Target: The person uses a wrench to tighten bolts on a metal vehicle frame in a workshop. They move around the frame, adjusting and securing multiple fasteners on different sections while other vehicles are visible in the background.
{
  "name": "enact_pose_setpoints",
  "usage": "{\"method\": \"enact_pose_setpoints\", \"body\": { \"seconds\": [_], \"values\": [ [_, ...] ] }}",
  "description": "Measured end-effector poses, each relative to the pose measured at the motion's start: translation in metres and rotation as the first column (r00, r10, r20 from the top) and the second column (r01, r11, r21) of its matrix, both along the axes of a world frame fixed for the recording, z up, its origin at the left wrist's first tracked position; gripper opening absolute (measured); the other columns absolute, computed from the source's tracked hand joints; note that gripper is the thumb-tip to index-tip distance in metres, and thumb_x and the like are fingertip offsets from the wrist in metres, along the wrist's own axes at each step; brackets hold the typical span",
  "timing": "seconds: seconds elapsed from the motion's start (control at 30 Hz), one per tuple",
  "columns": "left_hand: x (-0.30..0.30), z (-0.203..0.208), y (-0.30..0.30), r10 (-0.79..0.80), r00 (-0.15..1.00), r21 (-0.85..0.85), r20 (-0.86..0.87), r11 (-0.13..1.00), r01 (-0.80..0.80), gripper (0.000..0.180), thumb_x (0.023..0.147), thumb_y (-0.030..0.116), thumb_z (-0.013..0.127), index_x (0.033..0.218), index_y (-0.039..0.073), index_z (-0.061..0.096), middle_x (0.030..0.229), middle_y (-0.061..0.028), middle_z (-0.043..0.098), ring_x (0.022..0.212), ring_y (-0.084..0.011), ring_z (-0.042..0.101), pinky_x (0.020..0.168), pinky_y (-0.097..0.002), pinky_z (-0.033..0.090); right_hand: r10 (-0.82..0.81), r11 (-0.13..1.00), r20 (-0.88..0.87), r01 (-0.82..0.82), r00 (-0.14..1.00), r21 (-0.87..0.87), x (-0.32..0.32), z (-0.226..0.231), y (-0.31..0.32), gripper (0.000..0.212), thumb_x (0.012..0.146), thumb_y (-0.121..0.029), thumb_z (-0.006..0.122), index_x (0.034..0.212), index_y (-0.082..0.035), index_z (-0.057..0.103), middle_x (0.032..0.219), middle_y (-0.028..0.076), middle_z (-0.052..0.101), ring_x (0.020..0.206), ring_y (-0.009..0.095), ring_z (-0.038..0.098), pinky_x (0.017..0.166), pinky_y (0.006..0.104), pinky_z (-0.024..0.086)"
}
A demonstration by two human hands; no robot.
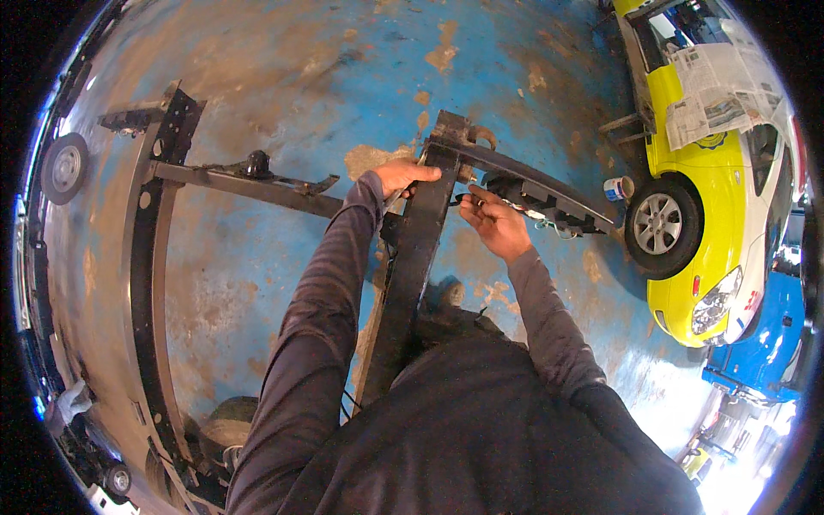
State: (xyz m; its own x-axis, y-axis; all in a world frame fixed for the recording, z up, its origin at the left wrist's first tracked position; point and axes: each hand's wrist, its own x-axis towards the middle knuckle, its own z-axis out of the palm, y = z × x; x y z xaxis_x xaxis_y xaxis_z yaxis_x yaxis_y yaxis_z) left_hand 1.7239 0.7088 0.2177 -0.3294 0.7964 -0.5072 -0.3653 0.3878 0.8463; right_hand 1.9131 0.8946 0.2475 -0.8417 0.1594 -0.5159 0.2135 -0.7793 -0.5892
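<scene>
At 9 o'clock stands the dark far rail (153,249). Toward 12, the left hand (402,177) rests its thumb on the near rail (418,236); whether its fingers pinch anything, I cannot tell. At 1, a metal fitting (466,174) juts from that rail's right side. Toward 2, the right hand (498,225) has its fingers bunched just beside the fitting, their hold unclear. A slip there could scrape knuckles on steel; the loose wires (549,225), past 2, could snag the right sleeve (554,322).

Blk rail (415,249); blue flr (506,103), brn patches (442,57); yel/wht car (714,225).
</scene>
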Motion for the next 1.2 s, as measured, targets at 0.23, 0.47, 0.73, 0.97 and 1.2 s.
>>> {"method": "enact_pose_setpoints", "body": {
  "seconds": [0.23, 0.47, 0.73, 0.97, 1.2],
  "values": [
    [0.000, -0.006, 0.001, 0.023, 0.999, -0.009, -0.031, 1.000, -0.023, 0.051, 0.077, 0.057, 0.071, 0.096, 0.010, 0.067, 0.079, 0.0039, 0.059, 0.071, -0.0100, 0.050, 0.057, -0.0275, 0.038, -0.077, 0.960, 0.082, 0.052, 0.994, 0.274, -0.008, -0.007, -0.003, 0.024, 0.092, -0.006, 0.051, 0.114, 0.004, 0.051, 0.096, 0.016, 0.061, 0.085, 0.029, 0.066, 0.076, 0.0420, 0.058],
    [-0.009, -0.029, 0.007, 0.014, 1.000, -0.002, 0.002, 1.000, -0.014, 0.045, 0.085, 0.041, 0.070, 0.113, 0.006, 0.064, 0.095, 0.0010, 0.065, 0.076, -0.0102, 0.057, 0.064, -0.0283, 0.046, -0.279, 0.826, 0.137, 0.165, 0.951, 0.538, -0.043, -0.025, -0.014, 0.021, 0.090, -0.006, 0.054, 0.107, 0.007, 0.053, 0.090, 0.016, 0.061, 0.065, 0.027, 0.066, 0.054, 0.0368, 0.058],
    [-0.007, -0.050, 0.006, 0.035, 0.999, 0.028, 0.041, 0.999, -0.036, 0.048, 0.081, 0.049, 0.071, 0.103, 0.008, 0.065, 0.090, 0.0007, 0.062, 0.075, -0.0113, 0.055, 0.060, -0.0274, 0.042, -0.221, 0.805, 0.182, 0.073, 0.958, 0.589, -0.053, -0.025, -0.005, 0.029, 0.091, -0.008, 0.055, 0.115, 0.007, 0.052, 0.097, 0.018, 0.062, 0.062, 0.027, 0.066, 0.049, 0.0356, 0.056],
    [-0.001, -0.010, 0.006, 0.005, 1.000, -0.013, -0.027, 1.000, -0.006, 0.043, 0.083, 0.051, 0.068, 0.100, 0.011, 0.066, 0.080, 0.0046, 0.062, 0.065, -0.0083, 0.051, 0.053, -0.0258, 0.037, -0.072, 0.756, 0.327, -0.163, 0.942, 0.634, -0.047, -0.010, 0.005, 0.023, 0.093, -0.021, 0.056, 0.104, -0.002, 0.057, 0.072, 0.010, 0.059, 0.048, 0.017, 0.054, 0.040, 0.0313, 0.042],
    [-0.005, -0.029, 0.005, -0.007, 1.000, 0.046, 0.023, 0.999, 0.006, 0.057, 0.078, 0.056, 0.071, 0.103, 0.005, 0.065, 0.088, -0.0009, 0.061, 0.075, -0.0133, 0.054, 0.063, -0.0304, 0.042, -0.023, 0.807, 0.326, -0.175, 0.945, 0.564, -0.044, -0.014, 0.007, 0.023, 0.097, -0.025, 0.050, 0.103, -0.004, 0.056, 0.071, 0.010, 0.060, 0.047, 0.017, 0.054, 0.038, 0.0298, 0.037]
  ]
}}
